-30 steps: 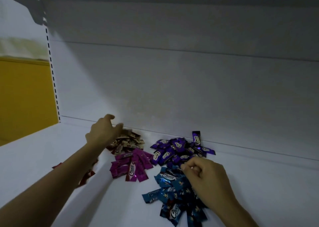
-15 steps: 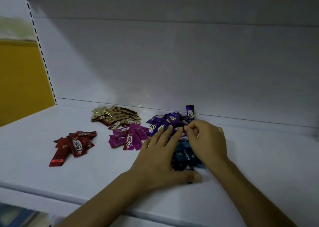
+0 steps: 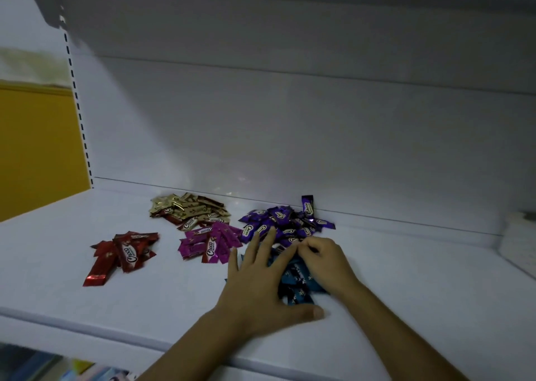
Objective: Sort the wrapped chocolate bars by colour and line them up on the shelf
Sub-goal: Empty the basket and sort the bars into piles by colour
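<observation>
The white shelf [image 3: 87,293] carries 5 heaps of wrapped chocolate bars, 1 per colour. Furthest left, the red heap [image 3: 121,254] lies midway between the front and back edges. The gold heap [image 3: 188,209] sits near the back edge, and the pink heap [image 3: 208,243] touches its front. The purple heap [image 3: 278,221] lies along the back edge, with 1 purple bar [image 3: 307,205] upright against the back wall [image 3: 290,134]. The blue heap [image 3: 298,279] lies in front of the purple, toward the front edge. The left hand [image 3: 261,288] rests flat on it, fingers straight and spread. The right hand [image 3: 324,259] rests on its right side, fingers curled with tips together where blue meets purple. I cannot tell whether they pinch a wrapper.
</observation>
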The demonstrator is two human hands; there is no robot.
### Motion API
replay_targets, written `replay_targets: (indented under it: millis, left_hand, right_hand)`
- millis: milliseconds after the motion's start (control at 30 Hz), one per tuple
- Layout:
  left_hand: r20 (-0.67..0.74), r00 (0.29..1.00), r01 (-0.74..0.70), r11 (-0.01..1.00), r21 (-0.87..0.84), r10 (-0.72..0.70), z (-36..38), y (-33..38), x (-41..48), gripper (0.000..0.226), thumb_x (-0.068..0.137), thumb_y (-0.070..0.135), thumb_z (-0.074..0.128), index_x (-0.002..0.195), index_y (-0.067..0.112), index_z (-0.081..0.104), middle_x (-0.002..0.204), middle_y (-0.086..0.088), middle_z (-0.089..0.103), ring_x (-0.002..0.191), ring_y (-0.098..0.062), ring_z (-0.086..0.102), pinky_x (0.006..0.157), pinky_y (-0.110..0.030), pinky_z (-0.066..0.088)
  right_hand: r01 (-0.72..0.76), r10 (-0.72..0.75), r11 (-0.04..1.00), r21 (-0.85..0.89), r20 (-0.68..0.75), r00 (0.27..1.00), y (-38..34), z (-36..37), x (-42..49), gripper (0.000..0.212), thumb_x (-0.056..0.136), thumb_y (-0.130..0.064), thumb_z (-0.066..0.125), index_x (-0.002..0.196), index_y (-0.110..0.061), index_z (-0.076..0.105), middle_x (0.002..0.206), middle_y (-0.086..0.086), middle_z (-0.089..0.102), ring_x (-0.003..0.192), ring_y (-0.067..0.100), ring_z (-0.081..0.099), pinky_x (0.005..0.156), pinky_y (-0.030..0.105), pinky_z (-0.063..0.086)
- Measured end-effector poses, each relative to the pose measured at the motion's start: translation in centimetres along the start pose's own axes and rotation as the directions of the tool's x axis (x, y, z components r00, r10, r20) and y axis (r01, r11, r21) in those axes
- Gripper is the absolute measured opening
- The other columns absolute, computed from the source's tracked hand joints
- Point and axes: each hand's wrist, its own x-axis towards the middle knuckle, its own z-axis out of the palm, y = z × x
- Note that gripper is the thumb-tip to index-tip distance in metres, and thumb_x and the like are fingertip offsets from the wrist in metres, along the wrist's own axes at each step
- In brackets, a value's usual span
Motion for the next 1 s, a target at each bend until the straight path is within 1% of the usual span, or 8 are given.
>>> replay_targets:
  millis: [200,300,367,433,533,767,900,1000]
  left_hand:
    - [-0.090,0.996,0.014,0.998,0.058,-0.009,-0.5,0.5,0.3,0.104,0.063,0.090,0.045,0.149,0.048,0.003,0.159,0.010,-0.018,0.147,-0.020,-0.016,0.113,-0.058,-0.009]
    - [-0.006,0.999,0.033,0.999,-0.010,-0.033,-0.6,1.2,1.4,0.108,0.064,0.086,0.053,0.149,0.045,0.001,0.161,0.008,-0.012,0.148,-0.025,-0.007,0.113,-0.062,0.002]
    - [0.029,0.999,0.044,0.999,0.008,-0.044,-0.2,1.6,1.7,0.109,0.066,0.085,0.051,0.150,0.041,0.000,0.161,0.003,0.008,0.147,-0.026,0.012,0.114,-0.061,0.016]
    - [-0.022,0.999,0.049,0.998,0.048,-0.048,0.2,1.6,1.4,0.105,0.070,0.085,0.046,0.152,0.035,0.003,0.155,0.003,0.029,0.140,-0.024,0.029,0.111,-0.054,0.027]
    - [-0.104,0.993,0.070,0.986,0.150,-0.054,0.4,1.6,0.9,0.094,0.077,0.081,0.039,0.153,0.034,0.008,0.149,0.002,0.039,0.132,-0.026,0.038,0.102,-0.050,0.033]
    - [-0.133,0.988,0.102,0.973,0.208,-0.075,0.2,2.1,0.3,0.091,0.074,0.085,0.033,0.149,0.036,0.021,0.140,0.000,0.047,0.127,-0.029,0.042,0.102,-0.054,0.031]
    - [-0.014,0.992,0.129,0.982,0.137,-0.128,0.0,2.2,0.2,0.092,0.070,0.089,0.033,0.149,0.042,0.019,0.156,-0.002,0.024,0.143,-0.033,0.019,0.109,-0.066,0.009]
    - [0.064,0.986,0.147,0.986,0.081,-0.152,-0.2,2.2,0.3,0.086,0.077,0.083,0.036,0.149,0.043,0.014,0.158,-0.003,0.020,0.143,-0.034,0.016,0.111,-0.064,0.013]
  right_hand:
    - [0.041,-0.041,0.999,0.008,-0.001,0.999,-0.3,0.2,0.0,0.035,0.093,-0.020,0.053,0.058,-0.027,0.056,0.063,-0.010,0.061,0.065,0.008,0.060,0.055,0.015,0.043]
    - [0.036,-0.036,0.999,-0.018,-0.010,0.999,-0.2,0.4,0.2,0.031,0.095,-0.019,0.048,0.065,-0.025,0.053,0.070,-0.008,0.058,0.071,0.014,0.059,0.061,0.025,0.044]
    - [0.019,-0.019,0.999,-0.025,0.002,1.000,0.0,0.6,0.3,0.024,0.096,-0.018,0.045,0.073,-0.022,0.054,0.075,-0.005,0.057,0.076,0.017,0.059,0.064,0.029,0.045]
    - [0.021,-0.020,1.000,-0.020,0.015,1.000,0.0,0.6,0.3,0.022,0.096,-0.018,0.045,0.076,-0.017,0.055,0.077,-0.002,0.058,0.078,0.020,0.059,0.068,0.035,0.050]
    - [0.029,-0.030,0.999,-0.024,-0.038,0.999,-0.5,0.7,0.3,0.017,0.094,-0.017,0.045,0.085,-0.013,0.060,0.088,0.004,0.064,0.085,0.023,0.060,0.076,0.037,0.049]
    - [0.023,-0.023,1.000,-0.022,0.010,1.000,-1.2,0.3,0.4,0.018,0.095,-0.012,0.043,0.093,-0.015,0.061,0.105,0.004,0.066,0.091,0.016,0.057,0.078,0.027,0.043]
    - [0.018,-0.018,0.999,0.043,-0.006,1.000,-1.0,-2.4,-1.6,0.014,0.096,-0.020,0.051,0.098,-0.012,0.062,0.101,0.002,0.064,0.091,0.013,0.055,0.077,0.023,0.040]
    - [0.010,-0.008,0.999,0.036,-0.052,0.999,-0.2,-5.1,-4.9,0.010,0.093,-0.019,0.057,0.093,-0.013,0.064,0.097,0.001,0.065,0.092,0.015,0.057,0.082,0.025,0.043]
